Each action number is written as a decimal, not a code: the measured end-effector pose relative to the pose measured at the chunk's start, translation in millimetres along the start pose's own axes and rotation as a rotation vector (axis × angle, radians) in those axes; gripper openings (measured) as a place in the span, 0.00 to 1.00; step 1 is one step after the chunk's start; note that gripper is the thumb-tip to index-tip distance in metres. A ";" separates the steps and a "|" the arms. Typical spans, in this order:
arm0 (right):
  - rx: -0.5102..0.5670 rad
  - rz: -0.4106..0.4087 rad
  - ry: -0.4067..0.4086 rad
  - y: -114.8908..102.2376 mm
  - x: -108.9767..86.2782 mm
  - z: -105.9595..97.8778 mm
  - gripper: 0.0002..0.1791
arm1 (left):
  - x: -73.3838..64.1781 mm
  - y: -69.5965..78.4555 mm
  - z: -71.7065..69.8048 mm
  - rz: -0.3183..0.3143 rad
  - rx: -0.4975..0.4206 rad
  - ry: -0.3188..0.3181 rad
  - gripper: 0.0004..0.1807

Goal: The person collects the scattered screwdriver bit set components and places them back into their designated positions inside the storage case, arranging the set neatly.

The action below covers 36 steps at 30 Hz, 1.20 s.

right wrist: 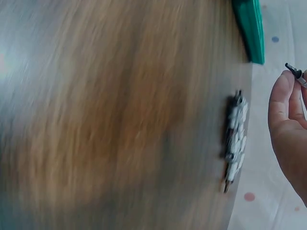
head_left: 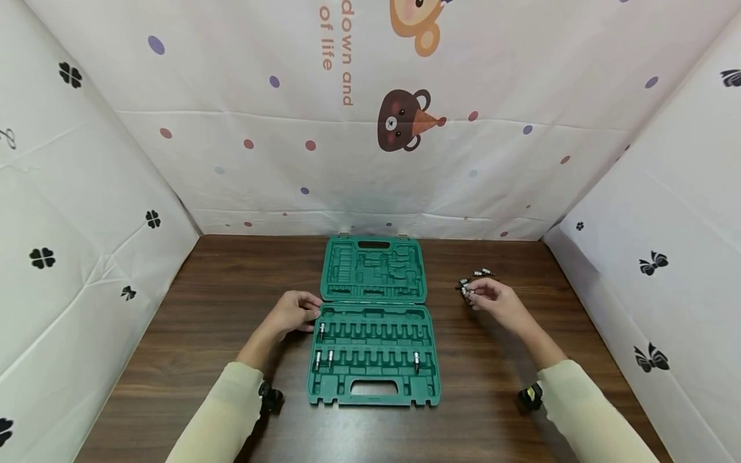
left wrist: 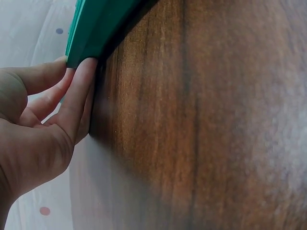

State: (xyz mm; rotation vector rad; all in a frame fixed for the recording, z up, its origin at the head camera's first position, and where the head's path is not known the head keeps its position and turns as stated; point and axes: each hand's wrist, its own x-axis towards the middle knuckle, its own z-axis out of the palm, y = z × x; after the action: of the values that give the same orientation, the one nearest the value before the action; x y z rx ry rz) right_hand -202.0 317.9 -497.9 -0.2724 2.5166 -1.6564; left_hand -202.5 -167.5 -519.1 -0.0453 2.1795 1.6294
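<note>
A green tool case (head_left: 374, 372) lies unfolded on the table, its lid half farther back. Several silver bit sockets sit upright in its near half: one (head_left: 322, 331) at the left of the upper row, the others in the lower row. My left hand (head_left: 294, 313) holds the case's left edge near the hinge, thumb and fingers around the corner in the left wrist view. To the right of the case, my right hand (head_left: 498, 301) pinches a bit socket (right wrist: 297, 73) with a dark tip. The hand is raised above a small pile of bit sockets (right wrist: 235, 139).
Two more bit sockets (head_left: 482, 272) lie just behind the pile. The brown wooden table (head_left: 231, 270) is bordered by printed cloth walls (head_left: 347, 167) at the back and both sides. A cut-out handle (head_left: 374, 400) runs along the case's front.
</note>
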 end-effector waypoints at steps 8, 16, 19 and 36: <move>0.081 -0.011 -0.098 -14.5 6.3 16.8 0.17 | -0.7 2.0 -0.6 -0.003 -0.002 -0.002 0.13; 0.106 -0.020 -0.159 -26.5 7.9 36.5 0.19 | -0.1 3.0 -1.1 -0.010 0.001 0.008 0.13; 0.115 -0.024 -0.180 -32.1 6.2 43.5 0.17 | -1.9 3.0 -0.3 -0.010 0.007 0.008 0.12; 0.174 -0.064 -0.342 -53.1 4.2 92.8 0.14 | -2.2 2.7 1.0 -0.017 0.006 0.008 0.13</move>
State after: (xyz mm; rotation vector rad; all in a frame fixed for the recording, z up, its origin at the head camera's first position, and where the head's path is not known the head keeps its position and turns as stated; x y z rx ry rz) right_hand -183.4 213.2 -485.9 -0.5696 2.1229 -1.6722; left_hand -201.0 -166.2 -516.1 -0.0682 2.1843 1.6164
